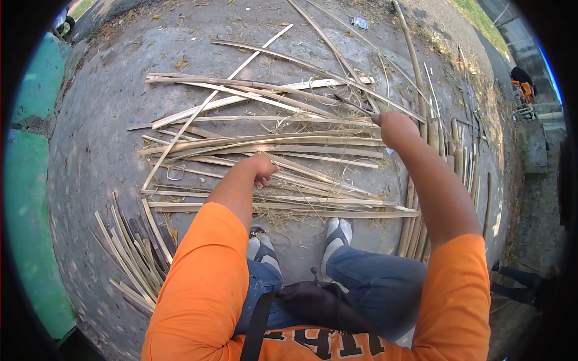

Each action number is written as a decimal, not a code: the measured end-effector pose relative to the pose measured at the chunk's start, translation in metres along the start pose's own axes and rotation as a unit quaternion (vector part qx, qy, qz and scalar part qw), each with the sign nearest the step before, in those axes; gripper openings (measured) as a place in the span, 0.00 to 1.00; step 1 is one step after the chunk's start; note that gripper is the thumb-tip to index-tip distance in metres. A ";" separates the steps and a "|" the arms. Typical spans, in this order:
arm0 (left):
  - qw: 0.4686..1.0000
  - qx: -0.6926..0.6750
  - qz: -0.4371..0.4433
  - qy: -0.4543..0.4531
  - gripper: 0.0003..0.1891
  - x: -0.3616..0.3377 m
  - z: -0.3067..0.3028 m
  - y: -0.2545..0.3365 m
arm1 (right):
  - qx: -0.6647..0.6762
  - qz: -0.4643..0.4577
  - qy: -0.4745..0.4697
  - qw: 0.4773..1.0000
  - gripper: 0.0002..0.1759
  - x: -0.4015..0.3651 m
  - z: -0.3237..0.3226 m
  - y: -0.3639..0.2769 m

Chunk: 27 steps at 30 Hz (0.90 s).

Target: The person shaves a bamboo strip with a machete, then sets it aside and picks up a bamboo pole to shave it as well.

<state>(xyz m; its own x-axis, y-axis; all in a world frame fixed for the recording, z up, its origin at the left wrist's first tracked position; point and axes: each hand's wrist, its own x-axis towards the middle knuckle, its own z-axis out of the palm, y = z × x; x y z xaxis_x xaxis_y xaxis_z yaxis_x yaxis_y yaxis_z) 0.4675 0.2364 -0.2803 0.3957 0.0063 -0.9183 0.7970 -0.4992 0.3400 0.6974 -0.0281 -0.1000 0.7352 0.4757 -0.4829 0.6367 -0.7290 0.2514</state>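
Split bamboo strips (313,148) lie in a loose pile, mostly crosswise, on the ground before my feet. Over the middle of this pile is my left hand (263,169), its fingers curled downward; whether a thin strip is in them I cannot make out. At the pile's right end, my right hand (397,129) is closed round the near end of a long bamboo strip (334,51), which slants up and away to the far edge of view. Thin curly shavings (289,123) are tangled among the strips.
More strips lie in a bundle (135,259) at lower left. Bamboo poles (415,60) and cut lengths (460,156) lie along the right. A green painted wall (39,192) stands at left. A small crumpled packet (359,23) lies at the back.
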 end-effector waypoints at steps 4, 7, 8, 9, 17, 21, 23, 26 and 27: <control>0.999 -0.018 -0.010 -0.028 0.27 0.009 0.001 -0.004 | -0.007 -0.046 -0.045 0.998 0.17 -0.009 -0.020 0.031; 0.997 -0.022 -0.042 -0.063 0.27 0.011 -0.002 -0.006 | -0.013 -0.044 -0.077 0.996 0.12 -0.046 -0.036 0.030; 0.996 -0.028 -0.044 -0.076 0.27 0.009 -0.003 -0.007 | -0.016 -0.060 -0.086 0.994 0.12 -0.057 -0.032 0.028; 0.994 -0.034 -0.049 -0.089 0.28 0.006 -0.004 -0.008 | -0.007 -0.064 -0.080 0.995 0.11 -0.067 -0.020 0.028; 0.991 0.035 -0.079 -0.097 0.23 -0.007 -0.025 -0.007 | 0.054 -0.119 -0.013 0.991 0.05 -0.128 0.030 0.050; 0.992 -0.105 0.053 -0.051 0.18 -0.056 -0.037 0.031 | 0.054 -0.114 -0.047 0.991 0.09 -0.154 0.025 0.048; 0.969 -0.202 0.138 -0.041 0.18 -0.056 -0.047 0.045 | 0.066 -0.112 -0.041 0.991 0.09 -0.163 0.034 0.052; 0.947 -0.125 0.203 0.213 0.19 -0.026 -0.039 0.051 | 0.070 -0.104 -0.052 0.991 0.11 -0.172 0.031 0.053; 0.927 0.033 0.200 0.315 0.21 -0.017 -0.032 0.045 | 0.077 -0.106 -0.046 0.990 0.11 -0.174 0.033 0.054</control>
<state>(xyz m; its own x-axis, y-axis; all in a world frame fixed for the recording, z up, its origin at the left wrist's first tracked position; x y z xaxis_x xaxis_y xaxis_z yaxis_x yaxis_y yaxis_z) 0.5117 0.2419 -0.2431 0.8582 0.3030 -0.4144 0.5075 -0.6224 0.5958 0.5962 -0.1661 -0.0302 0.5596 0.5853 -0.5867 0.7272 -0.6864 0.0089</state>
